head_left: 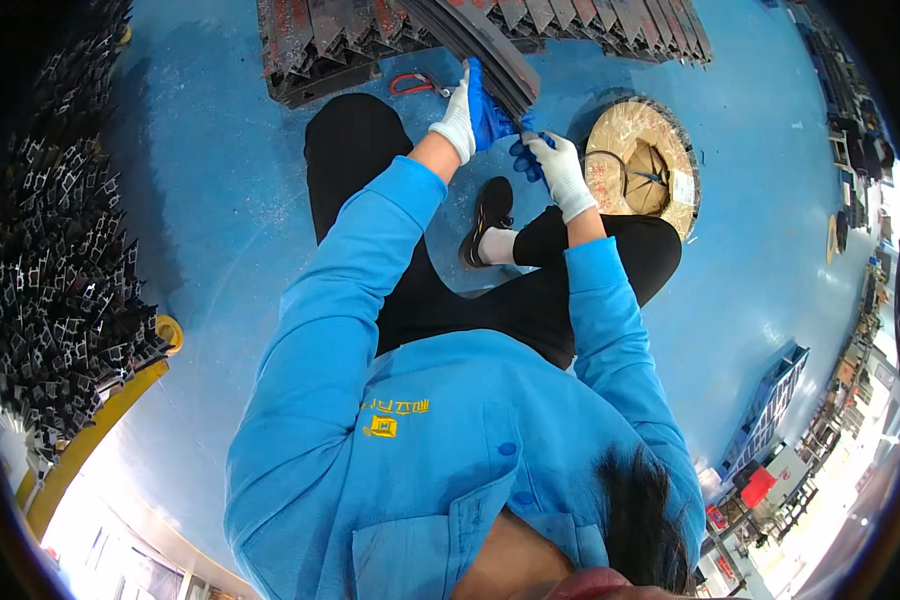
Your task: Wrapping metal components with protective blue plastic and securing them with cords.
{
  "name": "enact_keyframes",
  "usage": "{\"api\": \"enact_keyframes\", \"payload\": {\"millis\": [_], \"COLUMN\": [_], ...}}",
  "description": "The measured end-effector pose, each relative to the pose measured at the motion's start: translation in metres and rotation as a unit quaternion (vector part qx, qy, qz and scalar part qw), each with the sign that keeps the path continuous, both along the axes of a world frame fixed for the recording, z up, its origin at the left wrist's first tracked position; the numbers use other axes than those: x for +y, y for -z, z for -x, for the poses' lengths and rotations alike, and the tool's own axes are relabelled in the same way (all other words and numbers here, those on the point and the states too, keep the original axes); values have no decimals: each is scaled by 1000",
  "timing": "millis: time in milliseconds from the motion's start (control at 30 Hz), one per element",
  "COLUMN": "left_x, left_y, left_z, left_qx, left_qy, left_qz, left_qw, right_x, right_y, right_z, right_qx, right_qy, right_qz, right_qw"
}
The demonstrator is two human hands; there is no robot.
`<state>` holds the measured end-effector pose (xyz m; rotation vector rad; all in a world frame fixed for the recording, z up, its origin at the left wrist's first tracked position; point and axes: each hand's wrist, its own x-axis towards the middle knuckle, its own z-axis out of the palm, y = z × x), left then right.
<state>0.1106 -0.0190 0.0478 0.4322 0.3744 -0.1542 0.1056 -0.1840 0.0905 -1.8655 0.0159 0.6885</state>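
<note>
My left hand, in a white glove with a blue palm, is wrapped around a dark grey, grooved metal profile near its close end. The profile slants away to the upper left. At that end my right hand, gloved alike, has its thumb and fingers closed together; a thin dark piece seems to be pinched there, too small to make out. Just right of it lies a coil in tan wrapping. A thin black strip runs from the coil's hollow centre toward my right hand.
Rows of dark profiles lie ahead, with a red-handled tool on the blue floor before them. A tall stack of black profiles stands left beside a yellow bar. A blue crate-like rack sits at the right.
</note>
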Motion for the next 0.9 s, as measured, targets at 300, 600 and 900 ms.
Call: {"api": "enact_keyframes", "payload": {"millis": [300, 600, 900], "left_x": [0, -2, -1], "left_y": [-5, -11, 1], "left_z": [0, -1, -4], "left_qx": [-20, -32, -15], "left_qy": [0, -10, -2], "left_qz": [-1, 6, 29], "left_qw": [1000, 999, 999], "right_x": [-14, -28, -29], "right_y": [13, 14, 33], "right_z": [-9, -5, -1], "right_qx": [47, 61, 39], "right_qy": [-7, 14, 44], "right_qz": [-41, -91, -107], "right_qw": [998, 994, 992]}}
